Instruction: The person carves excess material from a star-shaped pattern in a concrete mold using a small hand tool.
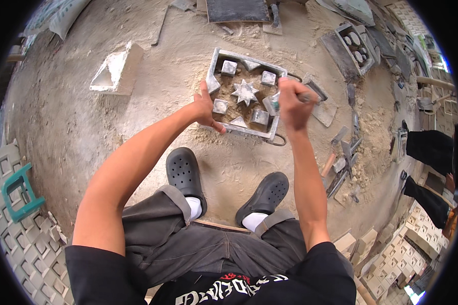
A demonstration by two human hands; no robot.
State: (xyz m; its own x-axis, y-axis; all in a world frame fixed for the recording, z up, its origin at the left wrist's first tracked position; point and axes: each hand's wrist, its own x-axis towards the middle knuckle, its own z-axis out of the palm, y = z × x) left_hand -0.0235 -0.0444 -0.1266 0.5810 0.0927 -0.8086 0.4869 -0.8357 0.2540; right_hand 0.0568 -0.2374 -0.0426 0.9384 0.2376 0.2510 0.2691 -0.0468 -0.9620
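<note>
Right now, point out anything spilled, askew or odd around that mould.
Sandy mix is spilled on the ground around the metal mould, mostly by its left and near edges. The left hand steadies that edge; the right hand grips a tool. Hand tools lie scattered to the right.

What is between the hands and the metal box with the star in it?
Nothing visible. The left hand already rests on the near-left edge of the metal mold box, and the right hand, gripping a small tool, is right at its right edge.
</note>
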